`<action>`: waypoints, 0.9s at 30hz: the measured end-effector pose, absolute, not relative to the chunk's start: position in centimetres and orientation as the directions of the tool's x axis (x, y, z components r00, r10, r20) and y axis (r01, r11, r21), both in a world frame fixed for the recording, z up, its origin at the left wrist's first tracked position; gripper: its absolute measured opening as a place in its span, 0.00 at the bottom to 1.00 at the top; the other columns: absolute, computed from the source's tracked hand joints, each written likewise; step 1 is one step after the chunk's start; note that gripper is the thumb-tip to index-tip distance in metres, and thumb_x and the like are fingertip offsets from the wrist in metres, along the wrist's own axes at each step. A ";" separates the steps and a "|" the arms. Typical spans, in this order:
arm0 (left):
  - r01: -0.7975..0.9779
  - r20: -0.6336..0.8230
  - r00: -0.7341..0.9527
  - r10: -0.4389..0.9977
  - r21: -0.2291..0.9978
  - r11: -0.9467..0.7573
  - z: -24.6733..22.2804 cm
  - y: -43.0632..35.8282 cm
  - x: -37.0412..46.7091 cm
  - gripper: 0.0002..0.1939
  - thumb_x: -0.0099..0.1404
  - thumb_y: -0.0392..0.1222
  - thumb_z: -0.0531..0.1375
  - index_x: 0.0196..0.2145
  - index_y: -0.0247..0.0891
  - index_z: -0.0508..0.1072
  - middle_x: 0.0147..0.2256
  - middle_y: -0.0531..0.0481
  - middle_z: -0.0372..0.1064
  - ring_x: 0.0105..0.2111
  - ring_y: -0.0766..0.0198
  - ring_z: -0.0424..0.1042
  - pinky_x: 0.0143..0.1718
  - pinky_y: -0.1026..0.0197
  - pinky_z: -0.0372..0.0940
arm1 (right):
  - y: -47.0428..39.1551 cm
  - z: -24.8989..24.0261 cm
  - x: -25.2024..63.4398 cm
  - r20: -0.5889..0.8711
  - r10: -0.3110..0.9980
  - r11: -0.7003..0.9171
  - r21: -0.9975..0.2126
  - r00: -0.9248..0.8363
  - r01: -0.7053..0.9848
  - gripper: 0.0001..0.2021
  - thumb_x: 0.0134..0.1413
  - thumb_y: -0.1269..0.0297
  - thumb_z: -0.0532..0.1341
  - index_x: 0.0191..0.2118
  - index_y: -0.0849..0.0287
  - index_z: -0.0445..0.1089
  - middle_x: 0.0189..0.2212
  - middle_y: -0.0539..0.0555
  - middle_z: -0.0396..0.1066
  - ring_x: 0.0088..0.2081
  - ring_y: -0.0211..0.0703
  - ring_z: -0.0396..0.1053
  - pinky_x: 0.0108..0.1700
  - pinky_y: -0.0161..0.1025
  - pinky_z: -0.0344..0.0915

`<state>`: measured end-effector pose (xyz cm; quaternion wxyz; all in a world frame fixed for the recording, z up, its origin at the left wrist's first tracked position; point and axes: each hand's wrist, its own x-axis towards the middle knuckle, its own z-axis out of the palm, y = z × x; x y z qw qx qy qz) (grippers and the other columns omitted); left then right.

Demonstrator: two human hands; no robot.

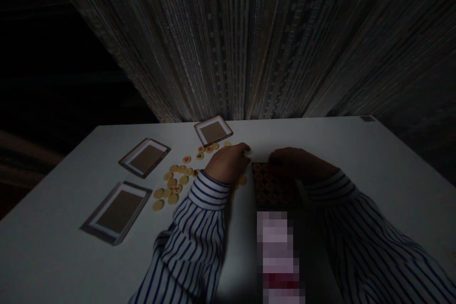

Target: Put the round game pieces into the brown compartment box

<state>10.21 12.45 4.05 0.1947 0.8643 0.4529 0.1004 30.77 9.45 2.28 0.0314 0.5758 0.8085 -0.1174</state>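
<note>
My left hand (227,163) hovers over the table beside scattered round Chinese chess pieces (172,183), its fingers loosely bent and apart. Nothing shows between them. A few more pieces (242,180) lie just right of its wrist. Over the far edge of a dark square box (254,190) is my right hand (302,164), fingers curled together and pointing left. Whatever they may hold is hidden in shadow. Rows of chess pieces with red markings (261,185) sit inside the box; the hand covers its upper right part.
On the white table (64,228), three shallow frame-like trays with brown centres stand left: a near one (117,211), a middle one (145,157) and a far one (213,130). A string curtain (228,47) hangs behind the table. The light is dim.
</note>
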 end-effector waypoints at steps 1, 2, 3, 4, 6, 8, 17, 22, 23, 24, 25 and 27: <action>0.743 -0.003 0.571 0.821 0.428 -0.515 4.1 12.4 10.2 0.15 0.62 0.40 0.54 0.47 0.39 0.68 0.41 0.47 0.73 0.41 0.61 0.71 0.42 0.60 0.64 | 9.4 2.3 30.7 -0.187 0.924 0.307 -0.154 -0.332 0.939 0.12 0.51 0.59 0.55 0.38 0.55 0.72 0.34 0.53 0.74 0.34 0.43 0.70 0.32 0.36 0.59; 0.743 -0.006 0.572 0.820 0.428 -0.515 4.1 12.4 10.2 0.15 0.62 0.40 0.54 0.47 0.39 0.68 0.41 0.47 0.73 0.41 0.60 0.71 0.42 0.60 0.64 | 9.5 2.3 30.7 -0.190 0.926 0.302 -0.150 -0.327 0.942 0.12 0.51 0.59 0.55 0.38 0.55 0.72 0.34 0.54 0.74 0.35 0.43 0.70 0.32 0.36 0.60; 0.745 -0.010 0.571 0.821 0.427 -0.513 4.1 12.4 10.2 0.15 0.62 0.40 0.54 0.47 0.39 0.68 0.41 0.46 0.73 0.41 0.60 0.71 0.42 0.60 0.64 | 9.5 2.4 30.6 -0.195 0.927 0.297 -0.144 -0.321 0.944 0.12 0.51 0.60 0.55 0.38 0.55 0.72 0.35 0.54 0.74 0.35 0.44 0.70 0.32 0.36 0.60; 0.748 -0.014 0.569 0.822 0.425 -0.510 4.1 12.4 10.2 0.15 0.62 0.40 0.54 0.47 0.39 0.68 0.41 0.46 0.73 0.41 0.60 0.71 0.42 0.59 0.64 | 9.5 2.4 30.6 -0.202 0.927 0.293 -0.138 -0.316 0.946 0.12 0.51 0.60 0.55 0.38 0.55 0.72 0.35 0.54 0.74 0.35 0.44 0.70 0.32 0.37 0.60; 0.752 -0.016 0.567 0.824 0.419 -0.509 4.2 12.4 10.2 0.15 0.62 0.41 0.54 0.47 0.39 0.68 0.41 0.46 0.73 0.41 0.59 0.71 0.41 0.59 0.64 | 9.5 2.3 30.6 -0.210 0.925 0.295 -0.132 -0.317 0.946 0.12 0.51 0.61 0.55 0.39 0.55 0.72 0.35 0.54 0.74 0.35 0.44 0.70 0.32 0.37 0.60; 0.756 -0.012 0.562 0.827 0.413 -0.508 4.2 12.4 10.2 0.16 0.62 0.41 0.54 0.47 0.39 0.68 0.40 0.46 0.73 0.40 0.59 0.71 0.41 0.59 0.64 | 9.6 2.3 30.7 -0.208 0.923 0.301 -0.134 -0.324 0.944 0.12 0.51 0.61 0.55 0.39 0.55 0.72 0.35 0.54 0.74 0.35 0.45 0.70 0.32 0.37 0.60; 0.746 -0.023 0.579 0.815 0.419 -0.518 4.2 12.4 10.2 0.16 0.62 0.41 0.53 0.47 0.38 0.68 0.42 0.46 0.73 0.41 0.60 0.71 0.42 0.59 0.64 | 9.3 2.8 30.4 -0.213 0.922 0.298 -0.148 -0.325 0.943 0.12 0.52 0.62 0.54 0.39 0.56 0.72 0.36 0.55 0.74 0.35 0.44 0.70 0.33 0.37 0.60; 0.752 -0.034 0.571 0.820 0.422 -0.506 4.5 12.2 10.2 0.16 0.62 0.40 0.54 0.47 0.37 0.68 0.41 0.45 0.73 0.41 0.59 0.71 0.42 0.59 0.64 | 9.2 2.9 30.3 -0.220 0.919 0.299 -0.147 -0.325 0.943 0.12 0.52 0.63 0.54 0.40 0.56 0.72 0.37 0.54 0.74 0.37 0.44 0.70 0.34 0.37 0.60; 0.752 -0.038 0.573 0.819 0.422 -0.506 4.5 12.2 10.2 0.15 0.62 0.40 0.54 0.47 0.37 0.68 0.41 0.45 0.73 0.41 0.59 0.71 0.42 0.59 0.64 | 9.3 2.9 30.3 -0.220 0.919 0.300 -0.151 -0.328 0.942 0.12 0.52 0.63 0.54 0.40 0.55 0.71 0.37 0.54 0.74 0.37 0.44 0.70 0.34 0.37 0.60; 0.752 -0.041 0.574 0.818 0.422 -0.507 4.5 12.2 10.3 0.16 0.62 0.41 0.54 0.47 0.37 0.68 0.42 0.45 0.73 0.41 0.59 0.71 0.42 0.59 0.64 | 9.3 2.8 30.4 -0.217 0.918 0.304 -0.156 -0.333 0.940 0.12 0.52 0.63 0.54 0.40 0.56 0.71 0.37 0.54 0.74 0.37 0.44 0.70 0.34 0.37 0.60; 0.752 -0.040 0.574 0.818 0.420 -0.507 4.5 12.3 10.2 0.16 0.62 0.41 0.54 0.47 0.37 0.68 0.42 0.45 0.73 0.41 0.59 0.71 0.42 0.58 0.64 | 9.3 2.8 30.4 -0.214 0.917 0.306 -0.159 -0.335 0.939 0.12 0.52 0.63 0.54 0.40 0.56 0.71 0.37 0.54 0.74 0.37 0.44 0.70 0.34 0.37 0.60; 0.750 -0.035 0.576 0.817 0.421 -0.511 4.4 12.3 10.2 0.16 0.62 0.41 0.54 0.47 0.38 0.68 0.42 0.45 0.73 0.41 0.59 0.71 0.42 0.58 0.64 | 9.3 2.6 30.4 -0.202 0.916 0.319 -0.163 -0.348 0.934 0.12 0.53 0.63 0.54 0.40 0.56 0.71 0.37 0.54 0.74 0.37 0.44 0.70 0.34 0.37 0.61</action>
